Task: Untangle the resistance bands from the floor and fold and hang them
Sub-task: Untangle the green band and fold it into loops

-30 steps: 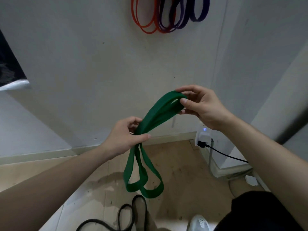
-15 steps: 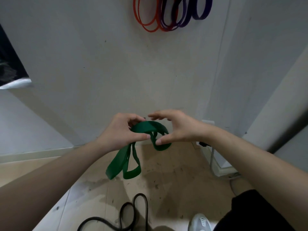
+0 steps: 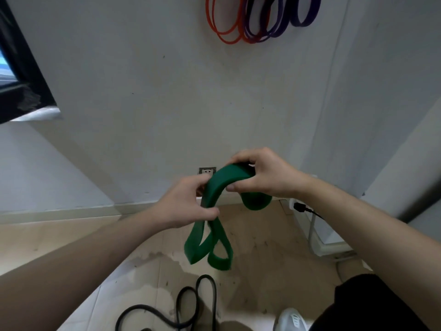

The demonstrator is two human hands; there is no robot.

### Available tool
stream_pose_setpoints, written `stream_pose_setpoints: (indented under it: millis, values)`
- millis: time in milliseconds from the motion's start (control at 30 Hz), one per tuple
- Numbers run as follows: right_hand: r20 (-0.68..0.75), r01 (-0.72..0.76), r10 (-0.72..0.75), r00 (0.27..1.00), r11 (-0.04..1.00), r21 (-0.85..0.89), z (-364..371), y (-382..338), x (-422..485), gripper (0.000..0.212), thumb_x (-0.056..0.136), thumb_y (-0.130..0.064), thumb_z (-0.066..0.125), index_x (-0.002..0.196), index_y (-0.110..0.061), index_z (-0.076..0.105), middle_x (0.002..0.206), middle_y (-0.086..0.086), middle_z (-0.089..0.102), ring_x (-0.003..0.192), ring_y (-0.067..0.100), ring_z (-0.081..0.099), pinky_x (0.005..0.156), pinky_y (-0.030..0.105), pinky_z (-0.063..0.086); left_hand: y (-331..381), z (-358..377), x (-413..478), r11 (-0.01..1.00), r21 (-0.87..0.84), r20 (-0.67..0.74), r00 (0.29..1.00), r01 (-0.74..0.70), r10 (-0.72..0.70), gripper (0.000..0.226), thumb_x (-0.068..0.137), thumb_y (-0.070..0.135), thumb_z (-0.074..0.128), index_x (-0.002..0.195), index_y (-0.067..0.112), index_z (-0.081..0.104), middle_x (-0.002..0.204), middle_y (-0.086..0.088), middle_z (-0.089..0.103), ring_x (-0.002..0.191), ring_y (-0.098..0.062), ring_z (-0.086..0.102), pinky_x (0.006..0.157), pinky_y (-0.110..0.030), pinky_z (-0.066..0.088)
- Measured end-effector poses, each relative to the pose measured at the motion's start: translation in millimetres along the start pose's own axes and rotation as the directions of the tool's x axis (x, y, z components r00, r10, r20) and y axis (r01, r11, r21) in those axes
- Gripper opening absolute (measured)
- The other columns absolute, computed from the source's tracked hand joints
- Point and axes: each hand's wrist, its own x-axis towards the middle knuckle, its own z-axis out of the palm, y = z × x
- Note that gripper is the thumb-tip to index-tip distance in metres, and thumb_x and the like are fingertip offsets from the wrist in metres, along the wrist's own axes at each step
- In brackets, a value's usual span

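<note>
Where the hands meet, centre frame: green band (image 3: 214, 185) arches between them, loops dangling below.
Left hand (image 3: 183, 204): fingers curled round the band's gathered strands.
Right hand (image 3: 265, 173): fingers and thumb pinch its upper fold.
Floor (image 3: 262, 259), bottom: black band (image 3: 205, 276) lies there.
Wall (image 3: 167, 91), top: orange bands (image 3: 225, 41) and purple bands (image 3: 303, 23) hang.

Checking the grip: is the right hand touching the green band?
Touching: head view shows the right hand pinching the green band at its upper fold.
</note>
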Motion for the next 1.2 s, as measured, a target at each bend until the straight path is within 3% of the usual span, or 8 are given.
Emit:
stream_pose_setpoints:
  millis: [233, 467, 600, 767, 900, 1033, 1133, 1200]
  values:
    - [-0.136, 0.013, 0.002, 0.991, 0.994, 0.113, -31, 10, -13, 0.023, 0.086, -0.018, 0.077, 0.108, -0.019, 0.073, 0.098, -0.003, 0.074, 0.095, 0.014, 0.069, 0.09, 0.03, 0.055, 8, 5, 0, 0.994, -0.096, -0.04, 0.998, -0.046, 0.042, 0.042, 0.083, 0.013, 0.077, 0.119, 0.022, 0.059, 0.101, 0.0, 0.066, 0.097, -0.015, 0.067, 0.094, -0.032, 0.056]
    - [-0.184, -0.09, 0.106, 0.977, 0.992, 0.093, -42, 39, -17, 0.021, 0.091, -0.018, 0.074, 0.112, -0.017, 0.073, 0.098, 0.006, 0.073, 0.092, 0.019, 0.068, 0.086, 0.027, 0.053, 11, -2, 10, 0.996, 0.014, -0.121, 0.988, -0.093, 0.094, 0.056, 0.081, 0.011, 0.08, 0.129, 0.023, 0.055, 0.104, 0.011, 0.062, 0.093, -0.004, 0.063, 0.084, -0.02, 0.054]
    - [-0.066, -0.195, 0.197, 0.978, 0.98, 0.043, -31, 57, -14, 0.016, 0.092, -0.02, 0.072, 0.109, -0.019, 0.071, 0.093, 0.005, 0.072, 0.088, 0.018, 0.068, 0.084, 0.027, 0.053, 2, -12, 14, 0.994, 0.079, -0.097, 0.991, -0.081, 0.089, 0.056, 0.082, 0.02, 0.081, 0.131, 0.025, 0.054, 0.108, 0.014, 0.061, 0.096, -0.003, 0.063, 0.085, -0.017, 0.053]
    - [0.1, -0.258, 0.28, 0.955, 0.947, -0.189, 12, 76, -3, 0.03, 0.084, -0.027, 0.081, 0.108, -0.016, 0.066, 0.096, 0.003, 0.071, 0.09, 0.021, 0.069, 0.089, 0.045, 0.056, -14, -15, 12, 0.982, 0.182, -0.015, 0.998, -0.054, 0.058, 0.055, 0.081, 0.025, 0.081, 0.131, 0.027, 0.058, 0.112, 0.01, 0.066, 0.098, -0.007, 0.064, 0.09, -0.033, 0.057]
    - [0.205, -0.182, 0.235, 0.95, 0.951, -0.249, 52, 66, -1, 0.05, 0.081, -0.029, 0.083, 0.123, -0.028, 0.058, 0.11, -0.01, 0.065, 0.102, 0.01, 0.061, 0.095, 0.03, 0.05, -18, -5, 3, 0.952, 0.285, 0.115, 0.99, -0.114, 0.084, 0.052, 0.081, 0.023, 0.081, 0.128, 0.029, 0.06, 0.114, 0.013, 0.065, 0.104, -0.008, 0.061, 0.094, -0.035, 0.055]
    - [0.113, -0.121, 0.134, 0.985, 0.986, -0.115, 77, 54, -1, 0.067, 0.078, -0.037, 0.084, 0.136, -0.025, 0.053, 0.123, -0.009, 0.061, 0.112, 0.006, 0.056, 0.098, 0.025, 0.046, -21, -3, -2, 0.957, 0.271, 0.136, 0.988, -0.103, 0.068, 0.056, 0.078, 0.023, 0.082, 0.129, 0.032, 0.06, 0.116, 0.013, 0.067, 0.107, -0.007, 0.063, 0.095, -0.036, 0.056]
    - [0.072, -0.085, 0.08, 0.994, 0.994, 0.068, 88, 48, 1, 0.059, 0.08, -0.03, 0.084, 0.132, -0.017, 0.058, 0.121, -0.001, 0.066, 0.109, 0.009, 0.062, 0.096, 0.025, 0.051, -23, -10, -3, 0.975, 0.211, 0.125, 0.991, -0.074, 0.048, 0.055, 0.075, 0.024, 0.085, 0.125, 0.031, 0.062, 0.112, 0.014, 0.068, 0.103, -0.004, 0.065, 0.092, -0.035, 0.057]
    - [0.084, -0.092, 0.078, 0.993, 0.981, 0.173, 90, 42, 2, 0.052, 0.084, -0.023, 0.081, 0.13, -0.013, 0.06, 0.119, 0.001, 0.069, 0.108, 0.006, 0.064, 0.093, 0.015, 0.049, -22, -16, -4, 0.986, 0.155, 0.116, 0.993, -0.053, 0.035, 0.054, 0.075, 0.022, 0.086, 0.123, 0.03, 0.062, 0.108, 0.012, 0.069, 0.099, -0.005, 0.066, 0.089, -0.032, 0.058]
